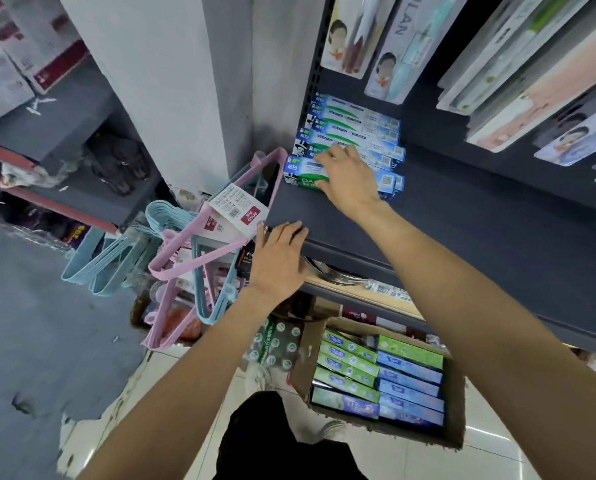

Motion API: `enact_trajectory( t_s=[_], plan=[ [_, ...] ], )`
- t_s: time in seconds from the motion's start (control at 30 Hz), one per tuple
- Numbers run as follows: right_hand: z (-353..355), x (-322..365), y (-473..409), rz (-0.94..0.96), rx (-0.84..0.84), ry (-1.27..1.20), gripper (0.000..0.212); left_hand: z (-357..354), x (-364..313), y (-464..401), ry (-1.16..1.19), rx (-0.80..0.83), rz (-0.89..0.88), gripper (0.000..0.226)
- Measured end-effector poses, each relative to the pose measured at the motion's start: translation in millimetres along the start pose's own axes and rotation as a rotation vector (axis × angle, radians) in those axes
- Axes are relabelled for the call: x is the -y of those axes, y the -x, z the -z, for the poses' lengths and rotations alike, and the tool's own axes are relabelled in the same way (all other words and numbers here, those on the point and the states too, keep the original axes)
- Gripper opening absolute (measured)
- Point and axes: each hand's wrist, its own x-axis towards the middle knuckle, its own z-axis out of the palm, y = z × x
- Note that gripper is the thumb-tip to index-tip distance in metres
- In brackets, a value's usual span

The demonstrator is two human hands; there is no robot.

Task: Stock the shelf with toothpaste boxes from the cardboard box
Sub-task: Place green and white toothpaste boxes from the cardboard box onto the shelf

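The right hand gripped the nearest toothpaste box at the far left of the dark shelf, fingers curled over it. The left hand rested flat, fingers straight, on the shelf's near edge. The cardboard box sat on the floor below, full of toothpaste.

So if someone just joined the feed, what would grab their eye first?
Likely the right hand on the frontmost toothpaste box, at the left end of the dark shelf, where blue-green boxes sit in a row. Next, the left hand resting flat on the shelf's front edge beside pink and blue hangers. Below on the floor, the open cardboard box holds more boxes.
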Motion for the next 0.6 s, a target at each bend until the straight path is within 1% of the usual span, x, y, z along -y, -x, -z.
enact_trajectory(
  t_s=[0.1,0.17,0.23,0.3,0.33,0.4,0.43,0.5,0.53,0.6],
  plan=[
    [-14,-1,-1,0.006,-0.025,0.045,0.045,0,2,-1,0.065,-0.022,-0.005,0.057],
    [-18,-4,12,-0.011,-0.07,-0.031,0.044,2,0,0,0.138,-0.054,0.015,0.053],
    [-17,-8,41,0.007,-0.159,-0.137,0.04,3,-6,6,0.226,-0.189,0.009,0.047],
    [-18,-12,87,0.049,-0.255,-0.224,0.032,6,-18,20,0.341,-0.375,-0.055,0.043],
    [-21,-15,116,0.059,-0.285,-0.265,0.029,6,-26,30,0.397,-0.442,-0.104,0.039],
    [-30,-27,181,0.047,-0.3,-0.324,0.026,0,-47,51,0.455,-0.491,-0.212,0.032],
    [-37,-37,216,0.027,-0.293,-0.333,0.025,-7,-58,63,0.473,-0.468,-0.257,0.028],
    [-60,-64,283,-0.046,-0.216,-0.325,0.024,-31,-79,83,0.486,-0.334,-0.321,0.025],
    [-75,-81,313,-0.094,-0.136,-0.316,0.023,-47,-90,93,0.477,-0.239,-0.332,0.024],
    [-103,-116,361,-0.225,0.134,-0.332,0.017,-81,-110,110,0.435,0.006,-0.286,0.025]
  ],
)
